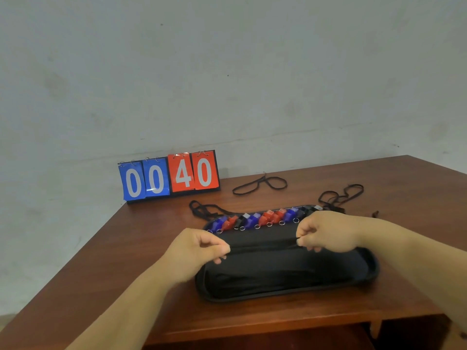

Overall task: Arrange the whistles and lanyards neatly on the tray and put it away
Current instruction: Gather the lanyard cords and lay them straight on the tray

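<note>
Each grip is pinched shut on one end of a black lanyard (pixel 262 245), stretched taut between the left hand (pixel 195 251) and right hand (pixel 326 233), knuckles up, forearms angling in from below. It spans the black tray (pixel 285 295) on the wooden surface (pixel 379 311). Whistles (pixel 260 218) line the tray's far edge; loose lanyards (pixel 260 184) lie beyond.

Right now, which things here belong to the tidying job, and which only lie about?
Job: black oval tray; row of blue, red and black plastic whistles; black cord lanyards; both hands.
Lying about: blue-and-red flip scoreboard; brown wooden table.
</note>
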`<state>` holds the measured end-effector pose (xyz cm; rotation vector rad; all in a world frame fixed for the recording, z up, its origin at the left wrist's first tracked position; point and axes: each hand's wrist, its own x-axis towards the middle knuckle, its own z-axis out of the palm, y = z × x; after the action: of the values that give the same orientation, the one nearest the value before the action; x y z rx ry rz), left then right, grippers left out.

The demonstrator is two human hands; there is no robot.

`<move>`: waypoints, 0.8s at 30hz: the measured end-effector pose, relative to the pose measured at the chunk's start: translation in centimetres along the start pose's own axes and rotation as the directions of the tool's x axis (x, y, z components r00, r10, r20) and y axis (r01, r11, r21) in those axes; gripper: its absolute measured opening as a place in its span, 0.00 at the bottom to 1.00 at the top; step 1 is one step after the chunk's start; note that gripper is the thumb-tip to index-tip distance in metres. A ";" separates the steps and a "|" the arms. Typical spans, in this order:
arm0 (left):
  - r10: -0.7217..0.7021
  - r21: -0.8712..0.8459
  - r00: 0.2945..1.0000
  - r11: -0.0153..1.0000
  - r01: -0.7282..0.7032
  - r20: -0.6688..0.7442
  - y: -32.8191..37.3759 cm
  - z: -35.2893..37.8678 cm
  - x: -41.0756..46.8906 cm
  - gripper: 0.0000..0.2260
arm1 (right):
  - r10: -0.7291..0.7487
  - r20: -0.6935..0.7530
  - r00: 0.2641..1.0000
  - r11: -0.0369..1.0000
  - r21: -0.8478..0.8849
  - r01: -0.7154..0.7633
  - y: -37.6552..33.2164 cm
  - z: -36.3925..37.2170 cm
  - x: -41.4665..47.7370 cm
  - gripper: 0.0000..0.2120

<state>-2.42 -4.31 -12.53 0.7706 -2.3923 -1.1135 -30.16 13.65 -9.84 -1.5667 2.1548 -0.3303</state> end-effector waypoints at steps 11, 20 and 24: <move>0.029 0.255 0.996 0.967 -0.005 -0.088 -0.8 1.5 0.3 0.06 | 0.009 0.048 0.999 0.994 -0.105 -0.004 -0.3 0.8 0.7 0.08; -0.019 0.625 0.989 0.777 -0.079 0.149 0.1 1.1 1.1 0.08 | -0.003 0.089 0.996 0.956 -0.292 0.029 -0.7 1.1 1.4 0.08; -0.065 0.626 0.976 0.775 -0.082 0.208 0.8 0.5 1.5 0.12 | 0.034 0.126 0.991 0.960 -0.280 0.002 -1.0 -0.1 0.8 0.16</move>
<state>-4.09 -4.52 -12.05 0.8658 -3.0004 -0.3615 -29.59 12.55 -9.48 -1.6674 2.1831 0.0869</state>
